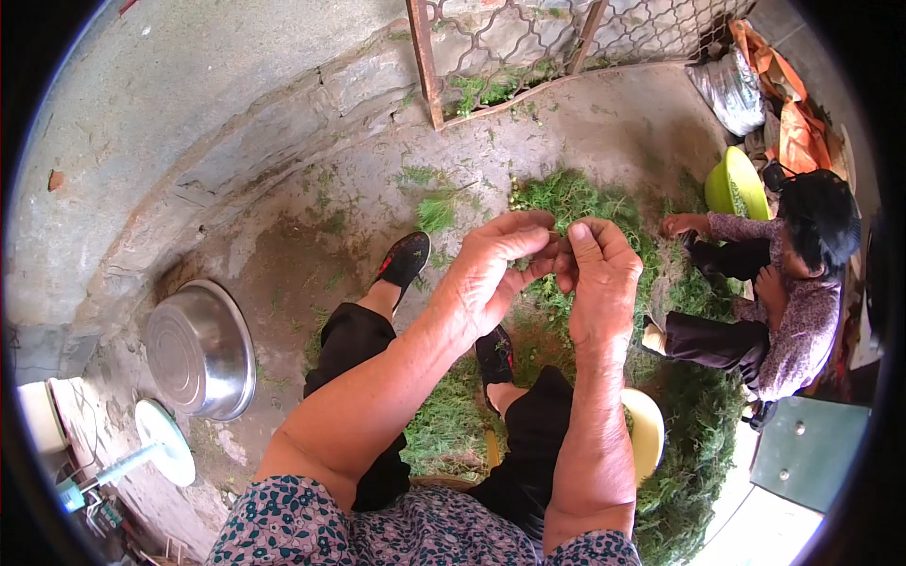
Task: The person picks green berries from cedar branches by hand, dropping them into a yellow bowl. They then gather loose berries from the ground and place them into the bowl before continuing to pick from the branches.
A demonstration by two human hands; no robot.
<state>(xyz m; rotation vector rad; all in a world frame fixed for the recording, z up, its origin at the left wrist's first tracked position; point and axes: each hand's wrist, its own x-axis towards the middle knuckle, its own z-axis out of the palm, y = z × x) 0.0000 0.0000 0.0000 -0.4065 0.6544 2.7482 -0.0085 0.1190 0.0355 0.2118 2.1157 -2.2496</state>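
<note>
My left hand (pixel 505 264) and my right hand (pixel 604 274) meet in front of me, thumbs bent against fingers in a pinch. Between the fingertips there may be a thin bit of stem, too small to make out. Just beyond and below them lies a pile of feathery green sprigs (pixel 576 193), with small pale green bits at its left edge. More cut greenery (pixel 444 424) covers the ground between my feet. A yellow bowl (pixel 646 434) shows beside my right forearm, which partly hides it.
To the right sits a co-worker (pixel 802 311), one hand at the greenery, beside a lime-green basin (pixel 719 187). A steel basin (pixel 189 354) leans on its side at left, near a round white base with a pole (pixel 168 441). Beyond stand a lattice gate (pixel 510 47) and a silvery sack (pixel 731 94).
</note>
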